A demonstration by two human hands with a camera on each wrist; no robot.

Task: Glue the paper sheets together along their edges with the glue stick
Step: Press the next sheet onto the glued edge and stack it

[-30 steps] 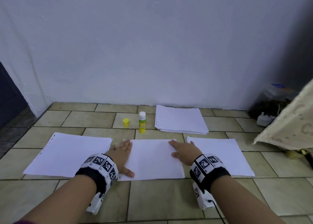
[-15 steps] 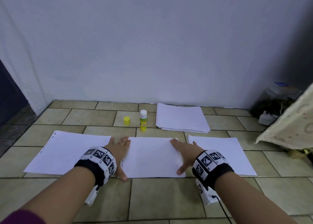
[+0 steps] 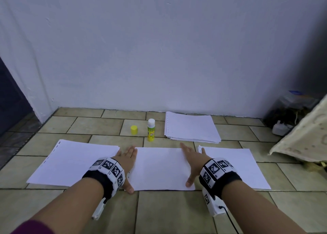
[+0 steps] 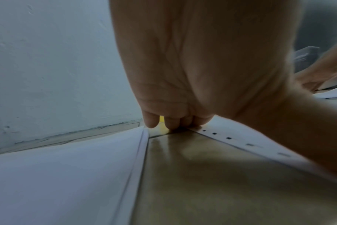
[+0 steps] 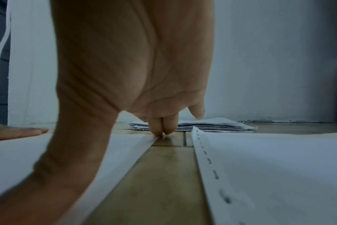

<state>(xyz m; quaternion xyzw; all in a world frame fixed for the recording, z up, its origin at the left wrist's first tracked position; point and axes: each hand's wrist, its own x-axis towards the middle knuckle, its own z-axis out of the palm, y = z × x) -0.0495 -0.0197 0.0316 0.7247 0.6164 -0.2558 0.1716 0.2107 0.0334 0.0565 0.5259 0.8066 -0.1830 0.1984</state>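
Note:
Three white sheets lie side by side on the tiled floor: a left sheet (image 3: 76, 161), a middle sheet (image 3: 159, 168) and a right sheet (image 3: 233, 168). My left hand (image 3: 126, 164) lies flat with straight fingers on the middle sheet's left edge. My right hand (image 3: 192, 163) presses flat on its right edge, thumb spread toward me. Behind the middle sheet the uncapped glue stick (image 3: 151, 130) stands upright, its yellow cap (image 3: 134, 129) to the left. Narrow strips of bare tile separate the sheets (image 5: 164, 167) (image 4: 183, 167).
A stack of white paper (image 3: 191, 127) lies at the back right near the wall (image 3: 159, 57). A patterned cloth (image 3: 300, 141) and a cluttered dark corner (image 3: 290, 113) sit at the far right. A dark doorway (image 3: 10, 95) opens on the left.
Both hands slid outward and back along the middle sheet's side edges, thumbs now spread toward the near corners. The sheet sits straighter between its neighbours.

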